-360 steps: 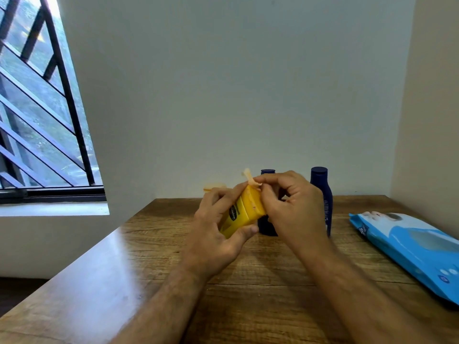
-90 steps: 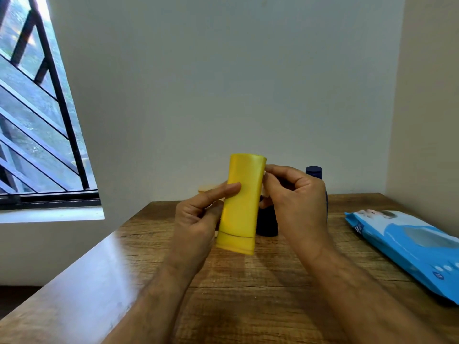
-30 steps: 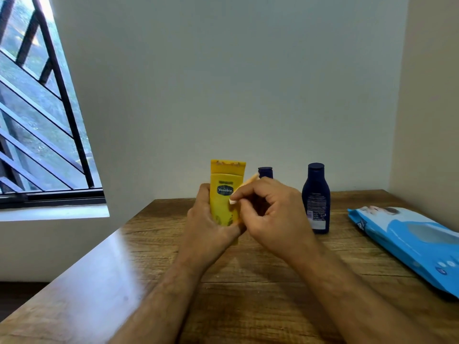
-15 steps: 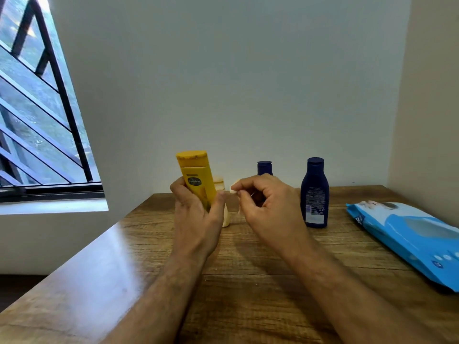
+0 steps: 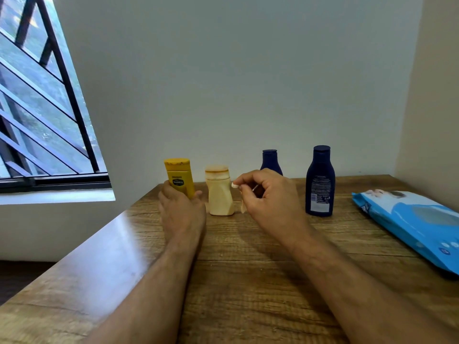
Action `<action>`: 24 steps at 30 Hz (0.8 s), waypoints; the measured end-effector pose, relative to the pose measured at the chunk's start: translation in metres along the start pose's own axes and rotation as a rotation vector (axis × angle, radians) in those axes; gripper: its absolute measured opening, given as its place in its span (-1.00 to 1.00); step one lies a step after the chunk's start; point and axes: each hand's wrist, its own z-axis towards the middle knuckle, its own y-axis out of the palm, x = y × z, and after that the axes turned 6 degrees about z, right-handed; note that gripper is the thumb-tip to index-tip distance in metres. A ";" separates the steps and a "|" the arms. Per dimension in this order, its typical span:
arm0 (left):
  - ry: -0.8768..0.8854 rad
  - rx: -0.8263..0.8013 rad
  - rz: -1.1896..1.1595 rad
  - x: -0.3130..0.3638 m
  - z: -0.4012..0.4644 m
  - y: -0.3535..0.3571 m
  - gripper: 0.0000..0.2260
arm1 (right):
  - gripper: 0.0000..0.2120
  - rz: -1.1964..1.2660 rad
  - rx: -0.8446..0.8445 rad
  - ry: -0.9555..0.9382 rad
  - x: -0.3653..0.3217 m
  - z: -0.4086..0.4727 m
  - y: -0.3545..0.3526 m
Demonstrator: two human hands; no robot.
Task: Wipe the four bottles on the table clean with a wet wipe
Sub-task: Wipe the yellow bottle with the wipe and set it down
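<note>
My left hand (image 5: 182, 209) grips the lower part of a yellow bottle (image 5: 179, 177), which stands upright at the far left of the row. A cream bottle (image 5: 219, 191) stands just right of it. My right hand (image 5: 267, 198) pinches a small crumpled wet wipe (image 5: 243, 206) beside the cream bottle. Behind that hand a dark blue bottle (image 5: 270, 160) shows only its top. A second dark blue bottle (image 5: 320, 181) stands upright further right.
The wooden table (image 5: 248, 281) meets a white wall at the back and a beige wall on the right. A blue wet-wipe pack (image 5: 412, 223) lies at the right edge. A barred window (image 5: 42, 103) is on the left.
My left hand has carried the yellow bottle away from me and down to the table at the left end of the row. My right hand stayed near the cream bottle with the wipe.
</note>
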 end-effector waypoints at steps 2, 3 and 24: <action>-0.041 -0.028 -0.010 -0.003 0.004 0.003 -0.35 | -0.88 -0.007 -0.033 0.009 0.000 -0.001 0.001; -0.055 -0.038 -0.015 -0.004 0.005 0.004 -0.35 | -0.88 -0.011 -0.044 0.012 0.001 -0.001 0.001; -0.214 -0.054 0.025 -0.011 0.014 0.010 -0.39 | -0.86 0.012 -0.100 0.072 0.011 -0.002 0.010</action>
